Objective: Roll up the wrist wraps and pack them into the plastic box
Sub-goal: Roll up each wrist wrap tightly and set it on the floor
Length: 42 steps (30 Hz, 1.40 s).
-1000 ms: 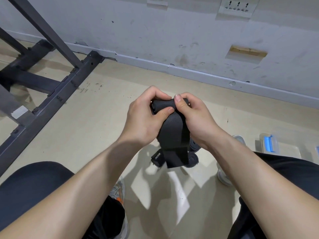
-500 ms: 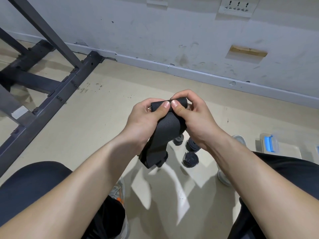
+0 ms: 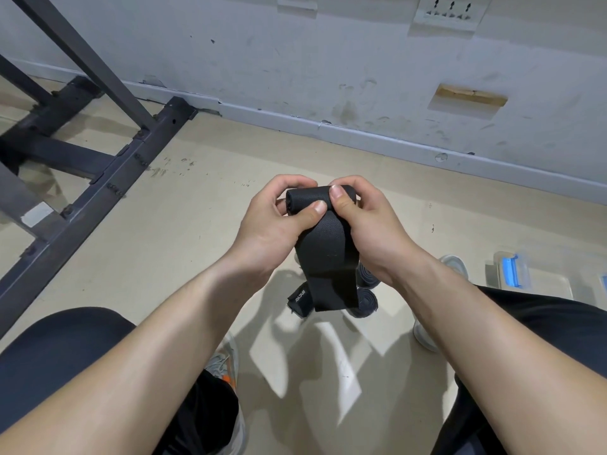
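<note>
A black wrist wrap (image 3: 325, 254) is held up in front of me, its top end wound into a small roll and its loose tail hanging down, with a logo tab at the lower left. My left hand (image 3: 276, 224) grips the roll's left end, thumb pressed on the front. My right hand (image 3: 368, 221) grips the right end, thumb on top. On the floor below, rolled black wraps (image 3: 364, 302) lie partly hidden behind the tail. The clear plastic box (image 3: 532, 284) with a blue latch sits at the right, partly cut off by my leg.
A dark metal frame (image 3: 98, 178) stands on the beige floor at the left. A grey wall with a skirting board (image 3: 361, 136) runs across the back. My knees fill the lower corners, with a shoe (image 3: 451, 267) by the right one.
The hanging tail swung left and back to straight down. Both hands have kept turning the roll at the top, and the tail looks about as long as before.
</note>
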Tool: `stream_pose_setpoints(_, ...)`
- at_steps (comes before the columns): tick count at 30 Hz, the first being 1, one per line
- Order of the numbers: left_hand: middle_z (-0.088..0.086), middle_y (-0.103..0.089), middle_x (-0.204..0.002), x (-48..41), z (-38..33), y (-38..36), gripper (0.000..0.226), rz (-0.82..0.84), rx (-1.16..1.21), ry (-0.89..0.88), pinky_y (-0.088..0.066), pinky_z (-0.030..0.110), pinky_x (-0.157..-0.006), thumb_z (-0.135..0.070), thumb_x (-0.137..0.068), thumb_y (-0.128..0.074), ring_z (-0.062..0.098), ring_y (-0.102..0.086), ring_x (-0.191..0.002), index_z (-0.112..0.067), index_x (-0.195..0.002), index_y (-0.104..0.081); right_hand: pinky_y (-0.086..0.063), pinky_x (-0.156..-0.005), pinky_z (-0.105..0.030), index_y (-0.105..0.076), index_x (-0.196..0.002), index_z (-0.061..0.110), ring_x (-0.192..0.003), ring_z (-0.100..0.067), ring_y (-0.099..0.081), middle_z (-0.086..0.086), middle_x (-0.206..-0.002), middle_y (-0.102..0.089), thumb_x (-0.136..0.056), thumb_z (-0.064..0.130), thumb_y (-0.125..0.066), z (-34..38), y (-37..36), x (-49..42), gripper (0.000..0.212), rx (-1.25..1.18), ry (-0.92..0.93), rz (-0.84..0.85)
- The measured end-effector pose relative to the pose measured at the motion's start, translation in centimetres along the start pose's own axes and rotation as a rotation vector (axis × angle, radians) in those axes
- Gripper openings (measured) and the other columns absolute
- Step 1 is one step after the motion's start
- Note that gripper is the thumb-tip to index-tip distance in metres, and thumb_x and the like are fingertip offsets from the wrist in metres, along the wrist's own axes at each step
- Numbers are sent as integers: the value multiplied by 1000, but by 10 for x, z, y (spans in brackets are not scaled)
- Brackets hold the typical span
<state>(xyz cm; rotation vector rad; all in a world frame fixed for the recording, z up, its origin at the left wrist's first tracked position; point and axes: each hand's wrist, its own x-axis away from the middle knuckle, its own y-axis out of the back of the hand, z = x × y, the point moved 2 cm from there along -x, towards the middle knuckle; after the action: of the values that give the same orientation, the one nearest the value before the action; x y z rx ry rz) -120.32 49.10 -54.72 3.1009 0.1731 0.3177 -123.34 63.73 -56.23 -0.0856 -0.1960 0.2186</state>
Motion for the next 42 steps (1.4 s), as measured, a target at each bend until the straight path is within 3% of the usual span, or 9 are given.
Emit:
stream_pose_setpoints(4, 17, -76, -110, 0, -2, -4, 57, 85, 17, 79, -54, 55, -101, -56, -84, -71, 35, -73, -106, -8, -115, -72, -51, -64, -35, -61, -103, 17, -69, -22, -61, -4, -77, -65, -104, 13, -57, 2, 2, 1, 6, -8, 52, 24)
stream_pose_setpoints(8, 13, -77, -98, -3, 2, -1, 24, -7, 66, 14, -58, 39, -82, -21, -98, -68, 25, -74, -89, -2, -113, -69, -52, -61, -28, -58, -107, 13, -66, -15, -63, 3, -72, -68, -102, 7, -59, 6, 1, 2, 8, -50, 73, 56)
stream_pose_setpoints(12, 7, -75, -88, -3, 1, 1, 11, -10, 45, -29, -59, 30, -73, -8, -96, -68, 18, -71, -80, -11, -107, -66, -51, -85, -46, -65, -92, 19, -85, -23, -68, -4, -85, -70, -86, 30, -69, 4, 0, -3, 13, -96, -8, 75)
stream_pose_setpoints(18, -4, -73, -76, 0, 0, 0, 19, 32, -57, -99, -53, 20, -62, 0, -93, -70, 8, -68, -68, -13, -107, -64, -50, -96, -68, -68, -104, 9, -103, -46, -69, -23, -107, -73, -84, 73, -55, 0, -4, -3, 68, 85, -8, 53)
stream_pose_setpoints(23, -1, -75, -87, -2, 2, 1, 22, 56, -66, -28, -59, 32, -76, -11, -92, -74, 13, -71, -82, -17, -111, -65, -52, -79, -48, -63, -89, 15, -78, -24, -64, -6, -83, -66, -89, 47, -60, -1, 1, -3, 32, 32, 28, 14)
stream_pose_setpoints(28, 20, -75, -111, -3, 1, -4, 55, 133, 18, 103, -56, 52, -97, -53, -92, -63, 36, -73, -106, -4, -117, -69, -48, -69, -57, -66, -89, 29, -77, -25, -59, -3, -84, -65, -87, 46, -63, -2, 3, -2, 17, 103, 63, -2)
stream_pose_setpoints(34, 22, -75, -108, -6, 2, 3, 22, 50, 109, 67, -59, 46, -92, -13, -97, -67, 40, -73, -100, -3, -117, -68, -52, -94, -58, -70, -98, 21, -90, -27, -67, -10, -92, -70, -81, 28, -71, -1, 2, -5, 18, -84, -9, 61)
stream_pose_setpoints(38, 9, -75, -101, -3, 0, 4, 20, 35, 19, -20, -57, 30, -80, -6, -94, -71, 17, -71, -92, -13, -112, -69, -50, -104, -59, -70, -100, 14, -102, -34, -72, -13, -103, -76, -83, 54, -66, -2, 0, -6, 44, 14, -53, 70)
stream_pose_setpoints(42, 3, -71, -96, -2, -2, 4, 25, 41, -98, -109, -55, 22, -72, -4, -91, -73, 6, -68, -84, -20, -109, -67, -58, -91, -54, -68, -104, 9, -92, -31, -74, -12, -96, -77, -96, 53, -60, -2, -1, -5, 45, 60, 18, 52)
